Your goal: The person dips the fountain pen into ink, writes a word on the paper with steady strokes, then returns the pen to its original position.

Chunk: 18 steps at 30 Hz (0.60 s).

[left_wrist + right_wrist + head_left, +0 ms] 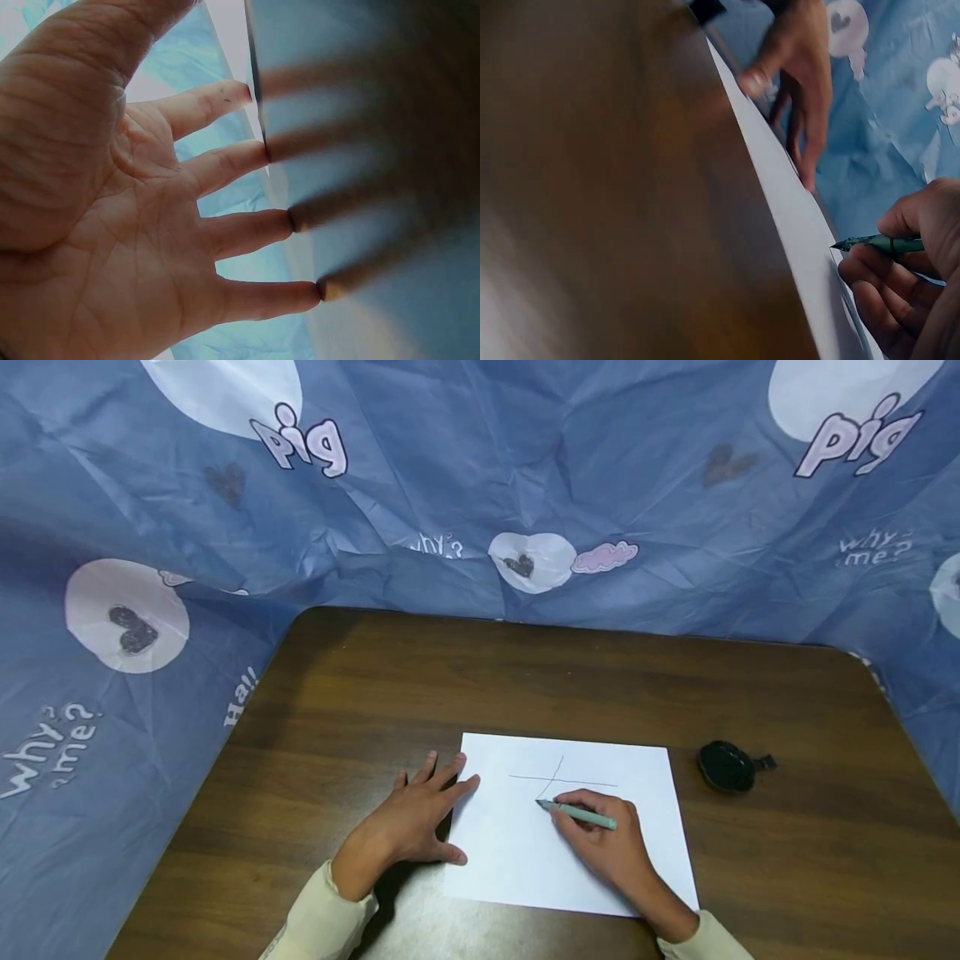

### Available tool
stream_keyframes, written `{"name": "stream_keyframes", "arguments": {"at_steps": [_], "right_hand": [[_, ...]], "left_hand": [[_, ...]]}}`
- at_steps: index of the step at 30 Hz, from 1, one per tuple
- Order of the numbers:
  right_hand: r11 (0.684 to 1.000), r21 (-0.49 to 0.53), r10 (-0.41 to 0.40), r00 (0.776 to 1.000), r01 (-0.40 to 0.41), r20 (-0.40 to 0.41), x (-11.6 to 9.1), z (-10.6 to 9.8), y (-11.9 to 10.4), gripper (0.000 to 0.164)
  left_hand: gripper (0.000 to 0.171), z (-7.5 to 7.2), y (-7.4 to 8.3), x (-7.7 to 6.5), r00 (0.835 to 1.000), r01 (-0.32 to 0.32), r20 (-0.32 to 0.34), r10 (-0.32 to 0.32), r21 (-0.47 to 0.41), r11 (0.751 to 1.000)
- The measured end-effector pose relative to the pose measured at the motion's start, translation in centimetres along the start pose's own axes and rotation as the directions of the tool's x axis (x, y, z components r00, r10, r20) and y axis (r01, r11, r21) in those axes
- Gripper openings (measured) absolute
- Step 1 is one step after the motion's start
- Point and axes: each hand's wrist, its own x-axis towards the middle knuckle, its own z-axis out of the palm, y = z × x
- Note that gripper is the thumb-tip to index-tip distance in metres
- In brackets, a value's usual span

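Note:
A white sheet of paper (510,852) lies on the brown table, bearing a long, nearly level line and a slanted line that crosses it. My right hand (603,843) pinches a green pen (588,816), its tip at the lower end of the slanted line. In the right wrist view the pen (900,244) sits between thumb and fingers, dark nib down at the paper (780,187). My left hand (408,827) rests with spread fingers on the sheet's left edge; the left wrist view shows its palm (135,225) and fingertips touching the surface.
A small black pan-shaped dish (726,767) with a short handle stands on the table (570,685), right of the paper. Behind the table and along its left side hangs a blue printed cloth (450,468).

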Motion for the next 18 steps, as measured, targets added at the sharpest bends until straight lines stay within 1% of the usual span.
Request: {"name": "stream_keyframes", "arguments": {"at_steps": [4,8,11,14,18], "right_hand": [[1.000,0.007,-0.021,0.999,0.021,0.037,-1.0,1.0,-0.7,0.011],[0.998,0.041,-0.054,0.995,0.051,0.084,-1.9,1.8,-1.0,0.011],[0.993,0.081,-0.093,0.989,0.084,0.118,-2.2,2.3,-1.1,0.008],[0.988,0.106,-0.127,0.983,0.114,0.129,-2.5,2.8,-1.3,0.006],[0.985,0.118,-0.143,0.982,0.128,0.124,-2.8,3.2,-1.3,0.006]], "left_hand": [[0.099,0.0,0.0,-0.1,1.000,0.003,-0.006,-0.003,-0.006,1.000],[0.099,0.0,0.1,0.0,1.000,0.008,-0.013,-0.008,-0.009,1.000],[0.098,0.0,0.2,0.0,1.000,0.007,-0.015,-0.007,-0.012,1.000],[0.099,0.0,0.1,0.1,1.000,0.008,-0.012,-0.008,-0.015,1.000],[0.098,0.1,0.0,0.1,1.000,0.010,-0.012,-0.010,-0.012,1.000]]}}
